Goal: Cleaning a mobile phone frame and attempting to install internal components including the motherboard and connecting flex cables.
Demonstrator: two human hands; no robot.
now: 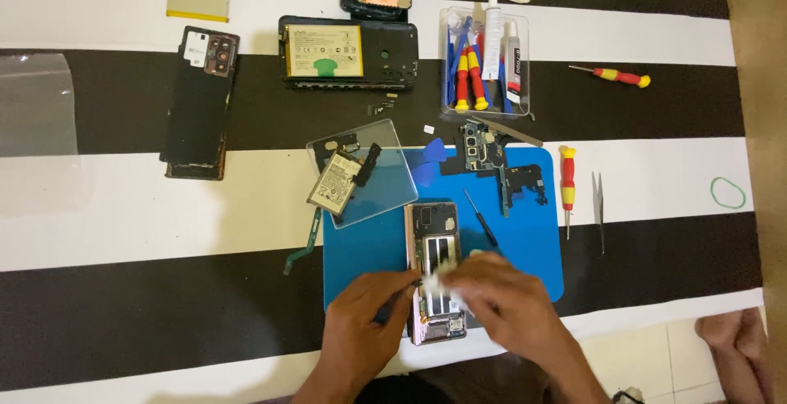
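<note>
Black-and-white striped cloth lies under your blue mat [533, 248]. Your left hand [361, 318] steadies the open phone [434, 244]; right hand [508, 301] fingers pinch a white wipe [438, 277]. It looks thin and breakable, so hold its edges.

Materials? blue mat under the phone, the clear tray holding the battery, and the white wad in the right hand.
Blue mat: looks like matte rubber or silicone, no glare. Clear tray: glossy transparent plastic, stripes show through. White wad in the right hand: soft, crumpled, likely tissue or cloth; cannot tell which.
</note>
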